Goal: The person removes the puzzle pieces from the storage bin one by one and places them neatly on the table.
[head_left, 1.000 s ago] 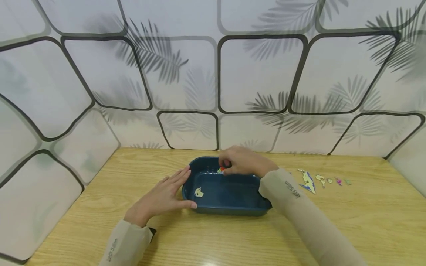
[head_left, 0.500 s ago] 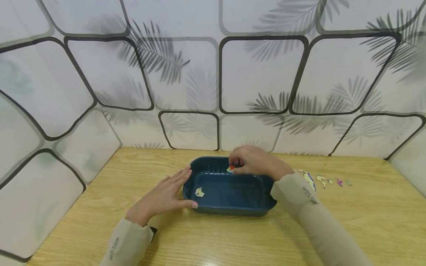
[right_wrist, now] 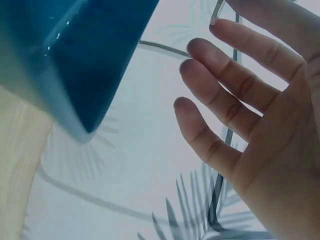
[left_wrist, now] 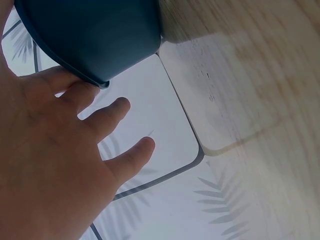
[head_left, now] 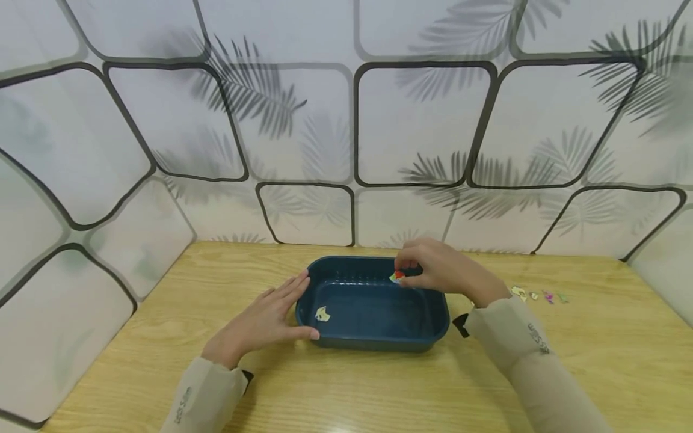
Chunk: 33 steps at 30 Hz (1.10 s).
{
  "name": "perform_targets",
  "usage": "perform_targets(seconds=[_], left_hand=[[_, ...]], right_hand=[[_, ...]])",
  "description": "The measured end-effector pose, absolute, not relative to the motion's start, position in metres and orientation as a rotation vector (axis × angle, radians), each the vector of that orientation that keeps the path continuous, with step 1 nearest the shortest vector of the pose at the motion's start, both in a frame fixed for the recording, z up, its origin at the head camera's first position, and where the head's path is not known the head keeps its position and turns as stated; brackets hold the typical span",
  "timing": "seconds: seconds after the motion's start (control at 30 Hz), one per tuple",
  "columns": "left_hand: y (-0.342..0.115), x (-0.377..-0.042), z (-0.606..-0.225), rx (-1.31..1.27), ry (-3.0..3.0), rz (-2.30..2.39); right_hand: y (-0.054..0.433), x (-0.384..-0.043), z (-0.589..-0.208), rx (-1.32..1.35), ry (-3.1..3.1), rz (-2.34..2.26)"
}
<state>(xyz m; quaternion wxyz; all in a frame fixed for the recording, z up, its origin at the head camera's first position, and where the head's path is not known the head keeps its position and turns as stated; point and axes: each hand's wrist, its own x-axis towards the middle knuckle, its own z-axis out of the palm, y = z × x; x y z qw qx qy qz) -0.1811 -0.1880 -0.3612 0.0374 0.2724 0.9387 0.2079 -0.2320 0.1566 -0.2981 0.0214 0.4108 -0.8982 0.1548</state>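
Note:
A dark blue rectangular tub (head_left: pixel 373 344) stands on the wooden table. My left hand (head_left: pixel 265 322) lies at its left end, fingers extended along the rim and thumb at the front corner. In the left wrist view, fingers of the left hand (left_wrist: pixel 65 135) reach the tub's rim, some spread beside it. Over the tub's far right side, my right hand (head_left: pixel 441 270) pinches a small flat cutout (head_left: pixel 397 276), red and pale green, between thumb and fingers. Only a thin edge of it shows in the right wrist view. A pale yellow cutout (head_left: pixel 322 314) lies inside the tub at the left.
To the right on the table (head_left: pixel 595 361), a row of small flat cutouts includes a cream one (head_left: pixel 518 292), a pink one (head_left: pixel 549 297) and a green one (head_left: pixel 563 298). The right sleeve (head_left: pixel 533 349) covers part of that area. A patterned wall (head_left: pixel 303 120) rises behind the table.
My right hand has moved right along the tub's far side, carrying the red and green cutout. The right sleeve now hides the large blue and yellow cutout. My left hand stays at the rim.

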Motion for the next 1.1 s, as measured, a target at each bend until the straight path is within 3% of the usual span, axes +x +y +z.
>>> perform_targets(seconds=[0.4,1.1], left_hand=[[-0.189,-0.181,-0.363,0.845,2.876,0.657],[-0.188,-0.182,-0.361,0.832,2.865,0.653]], right_hand=[[0.190,-0.210,-0.305,1.212,-2.692,0.539],[0.256,-0.206,-0.323,1.042,-2.681,0.539]])
